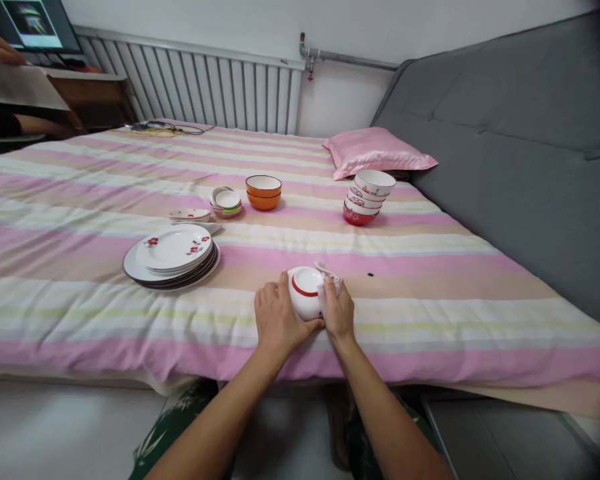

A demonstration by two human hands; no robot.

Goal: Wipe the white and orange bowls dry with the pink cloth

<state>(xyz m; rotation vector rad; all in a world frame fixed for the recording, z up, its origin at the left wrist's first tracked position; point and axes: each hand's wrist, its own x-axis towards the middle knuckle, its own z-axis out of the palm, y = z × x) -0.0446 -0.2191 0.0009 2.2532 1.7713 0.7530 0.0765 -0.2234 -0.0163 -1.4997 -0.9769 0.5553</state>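
Note:
A white bowl (306,307) with a red ring around its foot is tipped so that its base faces up towards me, close to the bed's front edge. My left hand (279,317) is closed around its left side, with the thumb beneath the near rim. On the other side my right hand (341,312) presses a small white cloth (327,270) against the bowl; its fingers are partly hidden. To the left lies a pile of plates (173,253), the top one white with red flowers. A leaning stack of white and red bowls (363,200) stands farther right.
Orange bowls (263,193), small dishes (226,202) and a shallow flowered dish (190,215) sit mid-bed. A pink pillow (377,150) rests by the grey headboard (505,133). Cables (167,127) lie at the far edge. Another person's arm (0,50) shows far left.

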